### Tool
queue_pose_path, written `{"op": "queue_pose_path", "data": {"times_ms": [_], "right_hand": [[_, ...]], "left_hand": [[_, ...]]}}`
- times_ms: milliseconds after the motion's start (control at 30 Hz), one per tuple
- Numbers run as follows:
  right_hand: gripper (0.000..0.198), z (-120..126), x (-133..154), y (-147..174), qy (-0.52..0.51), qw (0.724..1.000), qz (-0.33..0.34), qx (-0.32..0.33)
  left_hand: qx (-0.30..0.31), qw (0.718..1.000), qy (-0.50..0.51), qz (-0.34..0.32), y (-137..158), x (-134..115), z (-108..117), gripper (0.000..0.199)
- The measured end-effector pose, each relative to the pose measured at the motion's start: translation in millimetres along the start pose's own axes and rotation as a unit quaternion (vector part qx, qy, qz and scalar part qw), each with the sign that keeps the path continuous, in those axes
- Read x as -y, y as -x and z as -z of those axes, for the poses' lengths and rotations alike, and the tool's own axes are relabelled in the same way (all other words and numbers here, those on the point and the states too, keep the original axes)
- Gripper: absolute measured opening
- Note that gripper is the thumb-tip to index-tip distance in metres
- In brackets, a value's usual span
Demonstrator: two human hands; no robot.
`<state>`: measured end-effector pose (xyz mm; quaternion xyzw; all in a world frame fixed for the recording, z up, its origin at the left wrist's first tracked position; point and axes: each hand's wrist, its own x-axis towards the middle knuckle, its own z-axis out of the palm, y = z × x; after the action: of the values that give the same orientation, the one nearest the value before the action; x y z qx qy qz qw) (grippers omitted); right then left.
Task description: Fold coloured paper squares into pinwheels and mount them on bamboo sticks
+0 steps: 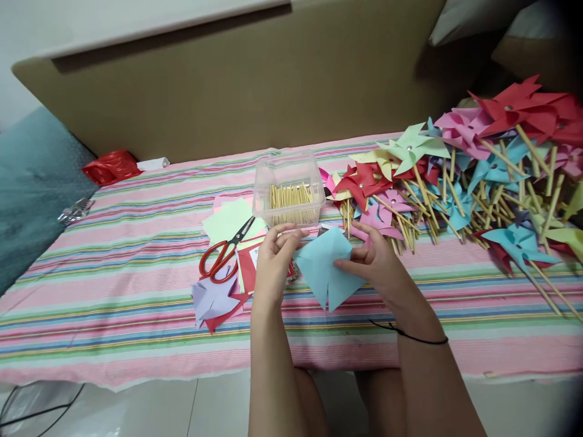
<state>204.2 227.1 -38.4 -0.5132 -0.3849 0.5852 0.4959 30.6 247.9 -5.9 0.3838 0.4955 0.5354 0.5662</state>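
The fingers of the left hand (276,255) are pinching the left side of a blue paper sheet (324,264), the thumb and index finger pressing close together. The right hand (378,258) is gripping the sheet's right side, one digit lying across its near face while another is stretching out above its edge. Between both sets of fingers, the sheet is hanging over a striped cloth (150,267), one corner pointing up, a slit showing at its lower corner. Just beyond the left fingers, a clear plastic box (291,161) is holding thin wooden sticks (291,197). To the left of those fingers, red-handled scissors (235,238) are resting partly on pale green paper (230,218); cut lilac paper (214,300) is lying nearer the person. Right of the right fingers and beyond them, many paper pinwheels (458,203) are lying heaped on their sticks. A black cord (421,340) is circling the right forearm.
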Motion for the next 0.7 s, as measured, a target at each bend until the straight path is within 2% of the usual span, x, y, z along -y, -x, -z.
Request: {"op": "queue_pose_path", "data": {"times_ms": [167, 300, 700], "right_hand": [[0.091, 9, 2, 7, 0.025, 0.998, -0.018, 0.054], [0.092, 13, 2, 8, 0.032, 0.997, -0.019, 0.066], [0.084, 15, -1, 8, 0.049, 0.996, -0.019, 0.073]], "left_hand": [[0.095, 0.993, -0.07, 0.032, -1, 4, 3, 0.043], [0.14, 0.986, -0.083, 0.032, -4, 10, 0, 0.044], [0.167, 0.981, -0.093, -0.043, -6, 11, -12, 0.035]]}}
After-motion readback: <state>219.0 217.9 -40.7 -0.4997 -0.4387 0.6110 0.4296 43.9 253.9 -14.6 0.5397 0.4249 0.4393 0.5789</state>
